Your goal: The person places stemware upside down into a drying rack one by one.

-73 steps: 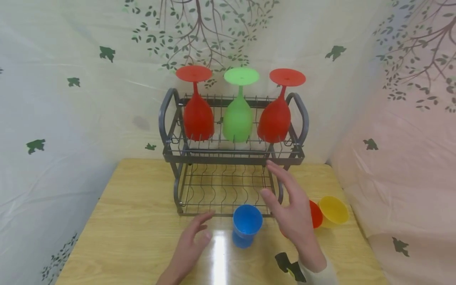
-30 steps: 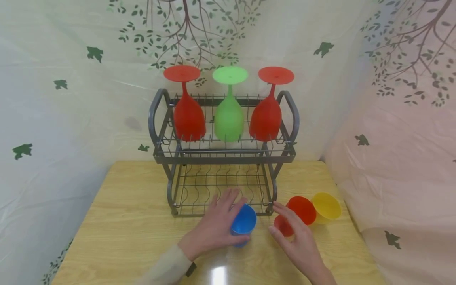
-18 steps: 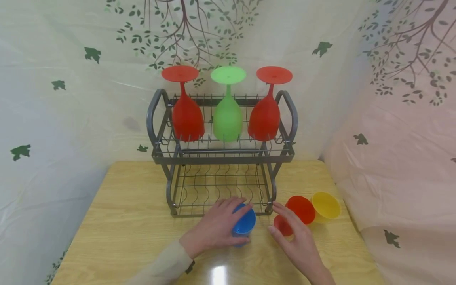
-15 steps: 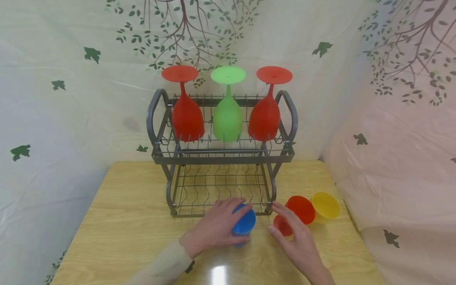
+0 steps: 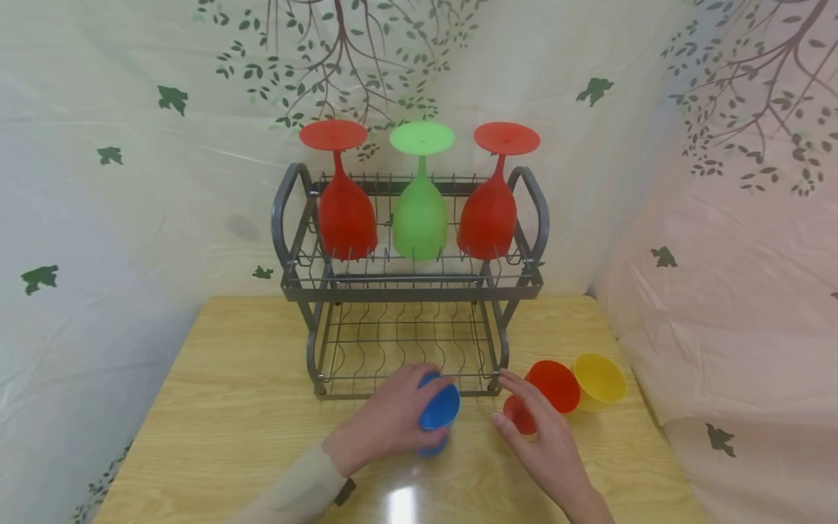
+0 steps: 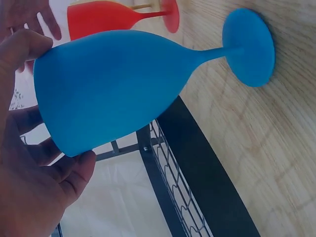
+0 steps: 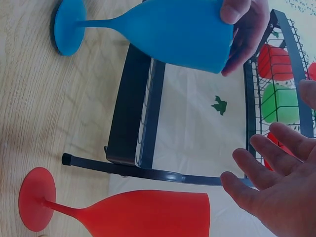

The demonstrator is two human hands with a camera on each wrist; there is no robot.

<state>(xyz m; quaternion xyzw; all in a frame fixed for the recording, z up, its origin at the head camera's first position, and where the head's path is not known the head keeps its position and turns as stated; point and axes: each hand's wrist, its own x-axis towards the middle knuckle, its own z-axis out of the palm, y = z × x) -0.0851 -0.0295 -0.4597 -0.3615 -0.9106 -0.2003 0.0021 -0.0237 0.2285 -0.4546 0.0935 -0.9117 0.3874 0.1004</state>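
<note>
My left hand (image 5: 386, 422) grips a blue plastic wine glass (image 5: 440, 412) around the rim of its bowl, thumb on one side and fingers on the other. The glass stands upright in front of the rack, its round foot (image 6: 249, 47) close on the tabletop in the left wrist view. My right hand (image 5: 550, 455) hovers with fingers spread and holds nothing. Close beside it is a red wine glass (image 5: 555, 386), upright, its foot partly behind my right fingers. A yellow wine glass (image 5: 601, 380) stands to the right of the red one.
A dark two-tier dish rack (image 5: 412, 294) stands behind the hands. Its top tier holds two upside-down red wine glasses (image 5: 347, 218) (image 5: 487, 222) with a green wine glass (image 5: 420, 218) between them. The wooden table (image 5: 229, 378) meets a patterned cloth backdrop (image 5: 164, 218).
My left hand came from the left and took hold of the blue glass, then shifted it slightly left. My right hand came down beside the red glass and then stayed there.
</note>
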